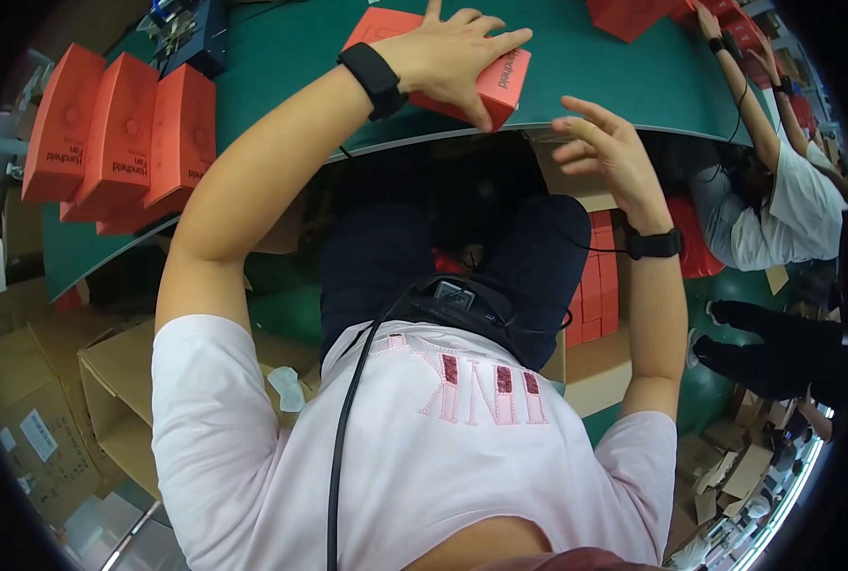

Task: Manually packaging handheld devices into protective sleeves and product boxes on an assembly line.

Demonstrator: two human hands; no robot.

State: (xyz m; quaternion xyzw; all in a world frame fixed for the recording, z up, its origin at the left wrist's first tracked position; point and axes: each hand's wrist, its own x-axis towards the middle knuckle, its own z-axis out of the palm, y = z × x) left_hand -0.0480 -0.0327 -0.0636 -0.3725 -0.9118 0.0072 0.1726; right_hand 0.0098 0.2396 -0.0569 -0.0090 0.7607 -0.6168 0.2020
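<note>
On the green table in front of me lies a red carton (507,84) with dark lettering on its near end. Across the top of it is my left hand (448,59), fingers spread wide and thumb stretched toward the near edge; it looks laid over the carton rather than closed round it. Whether the palm touches is hidden. My right hand (607,152) is in the air just off the table's edge, right of the carton. Its fingers are apart and slightly bent, with nothing in them. Each wrist wears a black band.
Several upright red boxes (118,138) stand at the table's left end, near a blue machine (191,38). An open cardboard carton (595,376) with red boxes inside is by my right leg. Another person (795,205) works at the right. Brown cartons (110,371) stand at lower left.
</note>
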